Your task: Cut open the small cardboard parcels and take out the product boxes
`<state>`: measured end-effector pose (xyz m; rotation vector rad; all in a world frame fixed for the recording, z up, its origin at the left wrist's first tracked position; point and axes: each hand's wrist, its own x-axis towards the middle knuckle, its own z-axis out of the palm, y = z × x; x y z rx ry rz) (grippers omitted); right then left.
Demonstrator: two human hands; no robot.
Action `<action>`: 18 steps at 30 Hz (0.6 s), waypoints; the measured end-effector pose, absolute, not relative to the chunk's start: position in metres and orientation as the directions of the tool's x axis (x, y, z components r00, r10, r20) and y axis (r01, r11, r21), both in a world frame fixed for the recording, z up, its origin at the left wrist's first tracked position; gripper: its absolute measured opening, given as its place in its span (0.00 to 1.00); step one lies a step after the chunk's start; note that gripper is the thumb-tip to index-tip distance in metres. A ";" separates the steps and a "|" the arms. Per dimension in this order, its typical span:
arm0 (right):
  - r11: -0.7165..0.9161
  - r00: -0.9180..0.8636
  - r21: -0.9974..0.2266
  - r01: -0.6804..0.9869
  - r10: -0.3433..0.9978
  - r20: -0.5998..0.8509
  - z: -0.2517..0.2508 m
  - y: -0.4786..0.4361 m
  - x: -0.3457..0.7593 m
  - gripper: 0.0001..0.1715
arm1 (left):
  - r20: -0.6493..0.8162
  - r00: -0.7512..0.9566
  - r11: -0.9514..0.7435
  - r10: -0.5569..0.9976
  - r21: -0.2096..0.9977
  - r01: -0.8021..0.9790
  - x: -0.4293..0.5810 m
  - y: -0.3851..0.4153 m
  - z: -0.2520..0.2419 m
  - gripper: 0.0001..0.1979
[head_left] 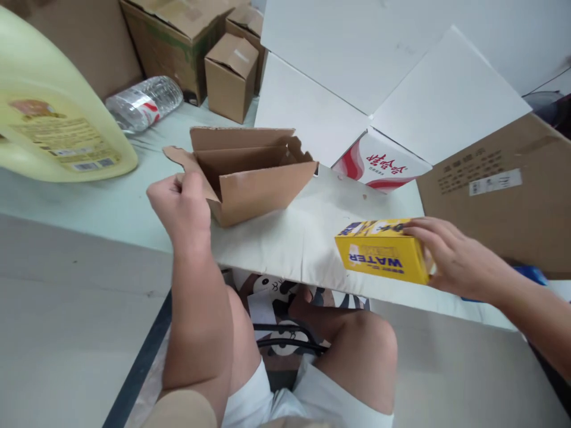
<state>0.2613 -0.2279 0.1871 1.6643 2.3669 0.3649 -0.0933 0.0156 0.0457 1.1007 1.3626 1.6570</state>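
An open brown cardboard mailer box [250, 169] sits on the pale table [111, 205], its flaps up. My left hand [181, 205] is closed in a pinch on the box's near-left flap. At the table's front edge on the right, my right hand [455, 258] grips a small yellow box [379, 252] printed with "WATER". The yellow box lies about a hand's width right of the brown box.
A big pale-yellow jug [53, 113] lies at the far left, with a plastic water bottle [145, 104] behind it. Brown cartons [232, 74] stand at the back. A large white carton with open flaps [379, 101] and a flat brown carton [504, 190] fill the right.
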 end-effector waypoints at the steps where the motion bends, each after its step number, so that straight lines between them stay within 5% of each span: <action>1: 0.361 -0.363 0.319 0.877 0.930 -0.054 0.174 -0.220 0.257 0.38 | 0.154 -0.376 -0.174 0.914 0.985 -0.019 -0.093 0.019 0.042 0.22; 4: 0.438 -0.432 0.301 0.847 0.897 -0.089 0.146 -0.197 0.247 0.33 | 0.169 -0.330 -0.186 0.929 0.982 -0.020 -0.091 0.021 0.037 0.24; 7: 0.474 -0.453 0.272 0.837 0.880 -0.140 0.131 -0.177 0.243 0.34 | 0.329 -0.423 -0.386 0.844 0.921 -0.056 -0.088 0.016 0.044 0.26; 13: 0.394 -0.366 0.204 0.896 0.916 -0.163 0.122 -0.184 0.238 0.51 | 0.551 -0.716 -0.833 0.429 0.548 -0.077 -0.074 0.005 0.068 0.32; 15: 0.261 -0.256 0.109 0.959 0.965 -0.060 0.115 -0.208 0.232 0.55 | 0.595 -0.699 -0.868 0.396 0.492 -0.072 -0.065 -0.002 0.072 0.35; 18: -0.001 0.040 -0.215 0.977 0.983 0.179 0.083 -0.247 0.225 0.64 | 0.654 -0.611 -0.876 0.446 0.461 -0.145 -0.049 -0.021 0.077 0.34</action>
